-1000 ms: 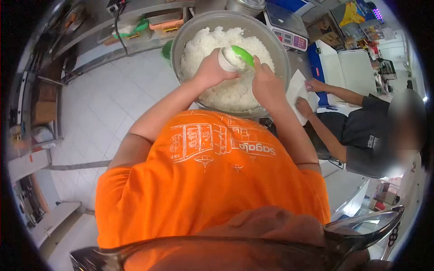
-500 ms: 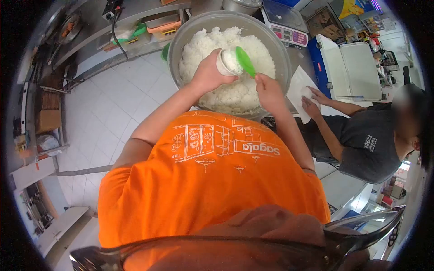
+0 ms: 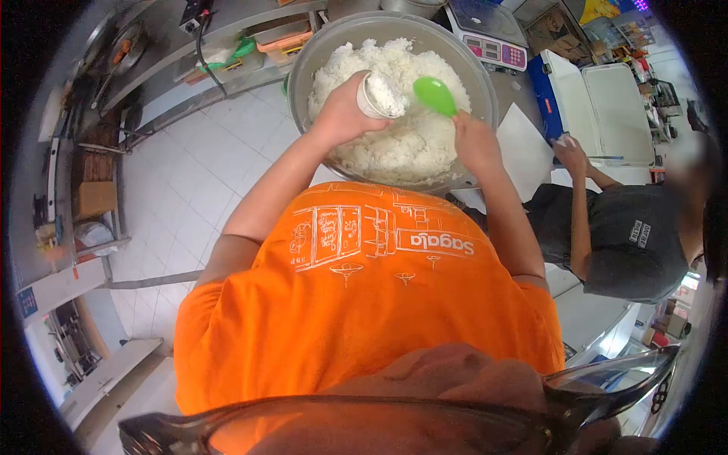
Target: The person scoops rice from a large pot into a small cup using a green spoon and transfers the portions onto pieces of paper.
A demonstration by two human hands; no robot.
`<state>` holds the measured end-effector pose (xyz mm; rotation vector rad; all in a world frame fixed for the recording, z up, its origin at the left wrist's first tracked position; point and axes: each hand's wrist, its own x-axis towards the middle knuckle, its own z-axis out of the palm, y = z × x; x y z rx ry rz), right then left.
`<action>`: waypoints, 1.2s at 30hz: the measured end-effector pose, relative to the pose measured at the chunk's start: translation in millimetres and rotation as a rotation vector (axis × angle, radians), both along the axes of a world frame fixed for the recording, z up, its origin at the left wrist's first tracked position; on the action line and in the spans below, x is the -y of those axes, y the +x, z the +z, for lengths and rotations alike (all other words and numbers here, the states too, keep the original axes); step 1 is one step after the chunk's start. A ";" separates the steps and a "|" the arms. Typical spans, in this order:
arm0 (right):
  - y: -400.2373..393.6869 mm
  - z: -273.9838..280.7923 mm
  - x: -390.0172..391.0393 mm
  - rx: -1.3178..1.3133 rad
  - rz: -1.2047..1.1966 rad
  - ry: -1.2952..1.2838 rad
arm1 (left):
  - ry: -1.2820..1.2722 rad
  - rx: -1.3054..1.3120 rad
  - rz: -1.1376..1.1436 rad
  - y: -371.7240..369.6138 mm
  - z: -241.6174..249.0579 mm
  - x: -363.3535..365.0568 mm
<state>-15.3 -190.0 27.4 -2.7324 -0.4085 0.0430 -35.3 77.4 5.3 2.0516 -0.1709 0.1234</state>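
Note:
A large round metal pot (image 3: 485, 98) full of cooked white rice (image 3: 413, 155) stands in front of me. Over its left part, my left hand (image 3: 345, 114) is wrapped round a white cup (image 3: 366, 101), tilted to the right with rice heaped at its mouth. My right hand (image 3: 476, 144) grips the handle of a green rice paddle (image 3: 435, 94), whose blade is held above the rice, apart from the cup. The far end of the handle is hidden in my fingers.
A digital scale (image 3: 489, 42) stands behind the pot at the right. Beside it is a blue and white cool box (image 3: 565, 98) with its lid open. A co-worker in a dark shirt (image 3: 633, 227) stands at the right, near white paper (image 3: 523, 144).
The green paddle has moved right, away from the cup's mouth, with my right hand. The co-worker's hands have lifted off the white paper and shifted right.

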 end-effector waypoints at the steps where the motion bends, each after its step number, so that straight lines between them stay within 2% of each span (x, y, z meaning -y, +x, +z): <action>1: -1.9 6.0 -0.4 0.015 -0.042 0.167 | 0.002 0.011 -0.002 0.8 0.4 -1.9; 4: -13.7 6.3 -13.3 -0.397 -0.061 0.409 | -0.006 0.033 0.026 -4.3 -0.2 5.3; 7: -31.1 7.5 -39.6 -0.417 0.008 0.481 | 0.009 0.017 0.015 -4.8 1.0 17.0; 8: -23.7 -3.8 -36.5 -0.444 0.097 0.480 | 0.018 0.026 0.029 -5.4 0.8 18.5; 11: -18.0 2.8 -37.6 -0.453 0.241 0.272 | 0.052 0.074 0.042 -7.6 -3.6 19.6; 14: -18.1 12.9 -25.1 -0.423 0.290 0.272 | 0.068 0.138 0.032 -4.9 -13.2 13.3; 17: -5.1 19.7 6.8 -0.332 0.271 0.421 | 0.052 0.125 0.055 -5.4 -10.4 6.5; 18: -6.1 33.0 0.5 -0.375 0.151 0.424 | 0.059 0.130 0.048 -4.7 -9.3 5.6; 21: -5.8 7.6 -28.5 -0.300 0.197 0.494 | 0.033 0.019 -0.012 -8.2 -3.3 13.5; 24: -24.7 1.2 -48.0 -0.223 0.220 0.156 | 0.077 0.015 -0.025 -3.3 -2.9 12.9; 27: -22.8 5.2 -39.9 -0.219 0.210 0.158 | 0.073 0.061 0.021 -7.8 -13.1 13.3; 30: -3.1 -1.4 -22.3 -0.221 0.191 0.467 | 0.029 0.099 0.067 -6.9 -13.0 8.0; 36: -4.7 -12.5 -39.1 -0.365 0.274 0.340 | 0.051 0.063 0.069 -7.5 -3.3 11.7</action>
